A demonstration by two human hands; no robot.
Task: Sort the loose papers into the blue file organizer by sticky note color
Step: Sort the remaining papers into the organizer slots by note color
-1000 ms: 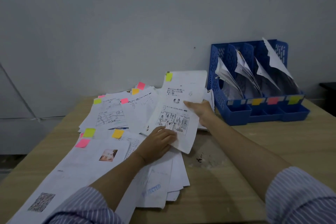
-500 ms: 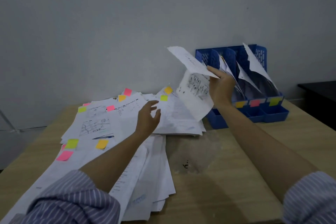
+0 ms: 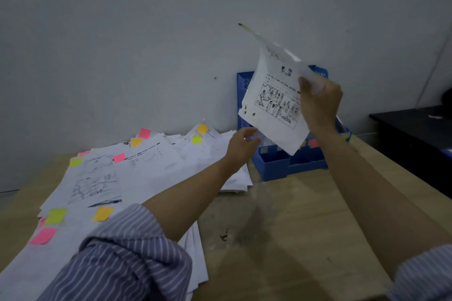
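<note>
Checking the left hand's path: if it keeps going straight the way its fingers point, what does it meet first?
Probably the lower edge of the held sheet, just ahead of the left hand; behind that, the blue file organizer. Depth is unclear.

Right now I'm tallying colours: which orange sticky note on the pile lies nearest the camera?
The orange sticky note beside the yellow-green sticky note near the striped sleeve; the other two lie farther back.

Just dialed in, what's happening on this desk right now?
A person is sorting papers. The right hand pinches a sheet with a cartoon drawing, lifted in front of the blue file organizer and not yet in a slot. The left hand hovers open beside the sheet's lower edge. A pile of loose papers with pink, yellow and orange sticky notes covers the left of the wooden table.
</note>
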